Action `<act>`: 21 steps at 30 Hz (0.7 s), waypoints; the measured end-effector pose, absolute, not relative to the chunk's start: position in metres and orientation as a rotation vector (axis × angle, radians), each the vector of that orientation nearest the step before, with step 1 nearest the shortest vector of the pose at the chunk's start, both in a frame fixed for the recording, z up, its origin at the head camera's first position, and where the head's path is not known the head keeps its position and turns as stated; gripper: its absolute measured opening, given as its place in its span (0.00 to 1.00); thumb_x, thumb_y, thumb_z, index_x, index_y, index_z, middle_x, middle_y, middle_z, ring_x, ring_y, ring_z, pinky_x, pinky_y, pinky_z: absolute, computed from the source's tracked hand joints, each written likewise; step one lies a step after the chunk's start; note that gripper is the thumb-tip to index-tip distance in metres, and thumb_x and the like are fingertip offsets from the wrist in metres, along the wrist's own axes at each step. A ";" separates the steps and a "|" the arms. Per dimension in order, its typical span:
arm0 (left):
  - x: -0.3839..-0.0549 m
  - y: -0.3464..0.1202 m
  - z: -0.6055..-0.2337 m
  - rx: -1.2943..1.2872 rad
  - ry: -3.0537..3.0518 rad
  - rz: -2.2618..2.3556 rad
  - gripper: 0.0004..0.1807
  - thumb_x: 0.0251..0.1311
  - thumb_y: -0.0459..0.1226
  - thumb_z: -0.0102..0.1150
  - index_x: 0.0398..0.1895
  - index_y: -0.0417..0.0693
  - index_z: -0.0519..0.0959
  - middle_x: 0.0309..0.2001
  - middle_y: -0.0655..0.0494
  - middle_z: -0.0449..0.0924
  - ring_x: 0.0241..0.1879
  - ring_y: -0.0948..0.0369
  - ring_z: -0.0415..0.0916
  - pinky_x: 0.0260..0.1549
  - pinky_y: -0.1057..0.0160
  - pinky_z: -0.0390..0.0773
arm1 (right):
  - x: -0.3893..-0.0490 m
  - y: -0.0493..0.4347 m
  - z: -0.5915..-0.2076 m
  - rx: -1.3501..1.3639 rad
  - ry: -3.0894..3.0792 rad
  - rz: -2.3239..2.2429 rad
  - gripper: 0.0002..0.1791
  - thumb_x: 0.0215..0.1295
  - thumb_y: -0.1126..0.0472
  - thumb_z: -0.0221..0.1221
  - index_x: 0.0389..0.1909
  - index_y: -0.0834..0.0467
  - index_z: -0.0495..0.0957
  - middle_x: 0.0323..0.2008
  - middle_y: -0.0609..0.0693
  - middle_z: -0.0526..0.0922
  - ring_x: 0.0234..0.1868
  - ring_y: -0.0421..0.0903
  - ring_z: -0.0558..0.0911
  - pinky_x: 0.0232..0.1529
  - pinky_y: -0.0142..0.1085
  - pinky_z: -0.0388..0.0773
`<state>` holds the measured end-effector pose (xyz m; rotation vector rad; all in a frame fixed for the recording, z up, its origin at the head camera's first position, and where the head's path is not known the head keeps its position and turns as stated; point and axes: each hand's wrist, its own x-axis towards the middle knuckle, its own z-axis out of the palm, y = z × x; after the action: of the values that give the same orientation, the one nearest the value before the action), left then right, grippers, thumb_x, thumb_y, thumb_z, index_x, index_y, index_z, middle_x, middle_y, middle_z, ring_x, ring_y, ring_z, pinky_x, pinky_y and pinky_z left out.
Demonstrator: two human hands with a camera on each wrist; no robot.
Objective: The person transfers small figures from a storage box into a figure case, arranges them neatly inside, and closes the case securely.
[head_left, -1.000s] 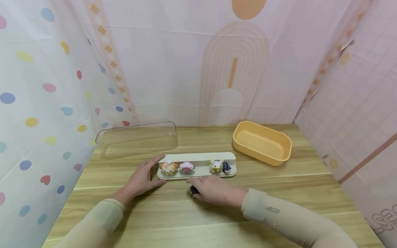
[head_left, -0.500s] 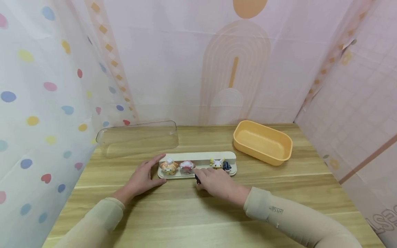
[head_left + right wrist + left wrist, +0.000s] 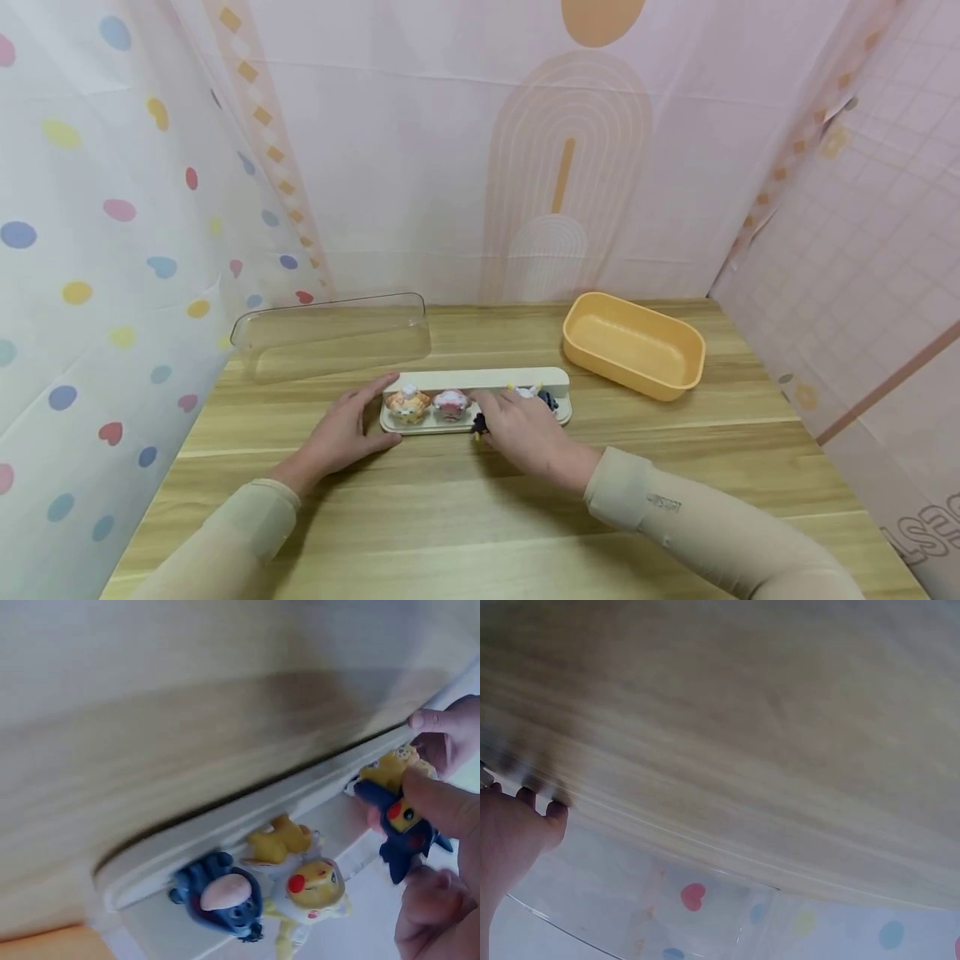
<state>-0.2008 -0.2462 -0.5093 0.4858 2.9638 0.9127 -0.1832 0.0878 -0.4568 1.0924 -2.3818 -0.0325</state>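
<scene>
My right hand (image 3: 525, 433) pinches a dark blue hooded figurine (image 3: 394, 825) with a yellow face between thumb and finger. It is over the gap in the row on the cream display base (image 3: 487, 375); whether it touches the base I cannot tell. Thumb and fingers of my left hand (image 3: 341, 433) hold the base's left end from front and back. Left of the gap stand an orange-yellow figurine (image 3: 408, 406) with a white top and a pink-and-white figurine (image 3: 452, 405). Right of it are a white-and-yellow figurine (image 3: 311, 885) and a blue donkey figurine (image 3: 221, 896), partly covered in the head view.
A transparent cover (image 3: 337, 337) lies at the back left of the wooden table (image 3: 420, 533). At the back right stands a yellow-orange bin (image 3: 637, 342). Patterned curtains (image 3: 420, 167) hang behind and on both sides.
My right hand has carried the dark blue figurine from the table in front of the base up and back to the gap in the row. The left hand has stayed in place.
</scene>
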 end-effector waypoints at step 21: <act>-0.199 -0.246 -0.508 0.513 2.985 0.913 0.53 0.59 0.51 0.80 0.85 0.68 0.59 0.77 0.42 0.73 0.72 0.29 0.68 0.64 0.24 0.71 | -0.205 0.073 -0.464 0.919 -2.325 -0.089 0.22 0.72 0.68 0.59 0.65 0.60 0.71 0.30 0.49 0.88 0.25 0.47 0.79 0.13 0.37 0.72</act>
<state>-0.1989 -0.2465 -0.5082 0.5132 2.9846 0.9128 -0.2049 0.0732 -0.4639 0.9186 -2.3249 -0.0892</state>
